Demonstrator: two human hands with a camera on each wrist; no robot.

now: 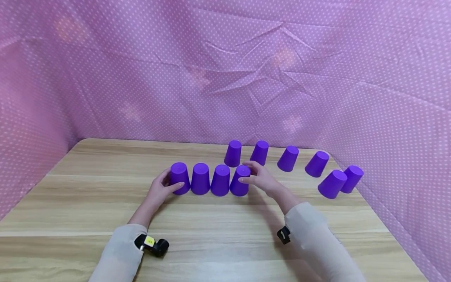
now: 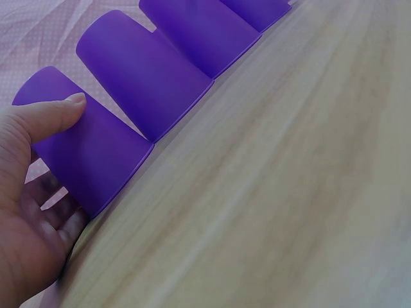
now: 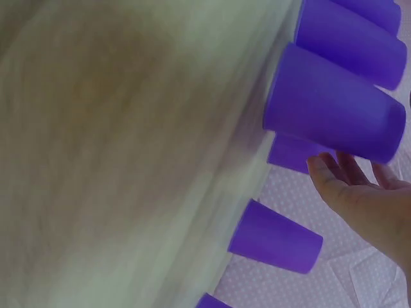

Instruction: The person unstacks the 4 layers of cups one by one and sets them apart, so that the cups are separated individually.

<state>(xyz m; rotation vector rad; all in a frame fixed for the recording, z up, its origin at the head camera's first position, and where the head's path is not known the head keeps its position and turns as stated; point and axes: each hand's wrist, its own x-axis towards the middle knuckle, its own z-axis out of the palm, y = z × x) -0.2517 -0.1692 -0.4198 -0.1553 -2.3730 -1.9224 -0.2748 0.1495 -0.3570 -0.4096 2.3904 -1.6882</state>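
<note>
Several purple cups stand upside down in a close row. At the row's left end, my left hand [image 1: 160,188] holds the end cup [image 1: 180,172], thumb across its front and fingers behind. The left wrist view shows the thumb lying on this cup [image 2: 96,154], with an adjacent cup [image 2: 141,77] beside it. My right hand [image 1: 264,179] is around the right end cup [image 1: 239,188], its thumb tip in front. From the right wrist, the fingers [image 3: 347,189] reach behind that cup [image 3: 327,102]; the thumb is mostly out of frame. Two middle cups [image 1: 200,178] [image 1: 220,180] stand between the hands.
More upside-down purple cups curve behind and to the right, from the back cup [image 1: 233,153] round to a pair of cups [image 1: 331,184] near the right edge. The wooden table [image 1: 211,239] meets a pink dotted cloth [image 1: 176,98]. Both wrists carry small black cameras [image 1: 155,246].
</note>
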